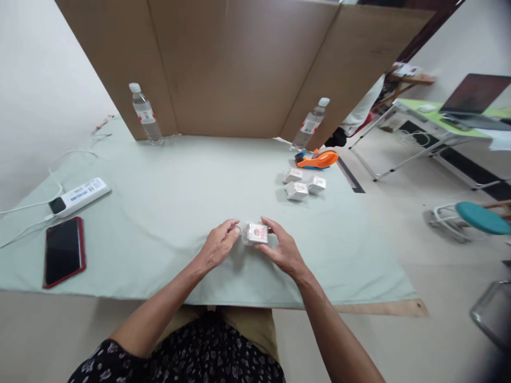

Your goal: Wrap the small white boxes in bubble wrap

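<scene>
A small white box with red print [257,233], in clear plastic wrap, is near the front middle of the cloth-covered table. My right hand [282,247] grips it from the right, thumb on the near side and fingers on the far side. Loose clear film sticks out from the box's left end. Just left of that film is my left hand [221,243], its fingers drawn together near the thumb; whether they pinch a bit of the film cannot be made out. Several similar wrapped boxes [296,190] lie in a group farther right.
An orange tape dispenser [319,159] lies behind the boxes. Two water bottles, one left [147,117] and one right [310,126], stand against a cardboard screen [231,69]. At left are a power strip [82,197] with cables and a phone [64,252].
</scene>
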The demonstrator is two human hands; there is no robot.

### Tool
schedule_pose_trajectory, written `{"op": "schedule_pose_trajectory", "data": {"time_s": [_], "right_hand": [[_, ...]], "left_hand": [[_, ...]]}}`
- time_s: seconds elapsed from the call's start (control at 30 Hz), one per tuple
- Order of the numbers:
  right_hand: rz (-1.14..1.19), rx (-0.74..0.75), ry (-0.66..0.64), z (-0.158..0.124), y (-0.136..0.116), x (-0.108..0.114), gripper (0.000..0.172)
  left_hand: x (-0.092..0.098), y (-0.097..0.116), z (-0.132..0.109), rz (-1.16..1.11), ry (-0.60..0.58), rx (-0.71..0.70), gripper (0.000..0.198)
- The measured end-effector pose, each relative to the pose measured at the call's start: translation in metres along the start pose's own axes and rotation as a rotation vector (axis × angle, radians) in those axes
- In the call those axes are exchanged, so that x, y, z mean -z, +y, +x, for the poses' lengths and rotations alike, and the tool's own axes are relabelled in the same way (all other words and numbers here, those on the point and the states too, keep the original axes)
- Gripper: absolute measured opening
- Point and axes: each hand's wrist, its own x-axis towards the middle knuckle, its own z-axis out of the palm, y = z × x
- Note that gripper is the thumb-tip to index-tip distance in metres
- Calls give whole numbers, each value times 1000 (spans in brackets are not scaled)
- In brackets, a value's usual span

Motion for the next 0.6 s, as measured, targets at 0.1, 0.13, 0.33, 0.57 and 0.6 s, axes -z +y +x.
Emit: {"op": "schedule_pose_trajectory", "data": {"time_s": [0.1,0.13,0.33,0.57,0.6], "right_hand": [[-8,-88,139,4,23,20,62],[-13,-115,177,6,32,27,62],[-64,-188,300,14,79,68,64],[-3,-230,295,19,120,94,66],[16,-231,291,19,124,95,65]], "left_hand": [[-15,-1,9,53,-34,0,40],[-19,-3,11,70,-42,-6,41],[-43,-3,33,254,-61,-137,39],[-61,-6,74,431,13,-301,33],[-64,-9,78,442,37,-326,32]]}}
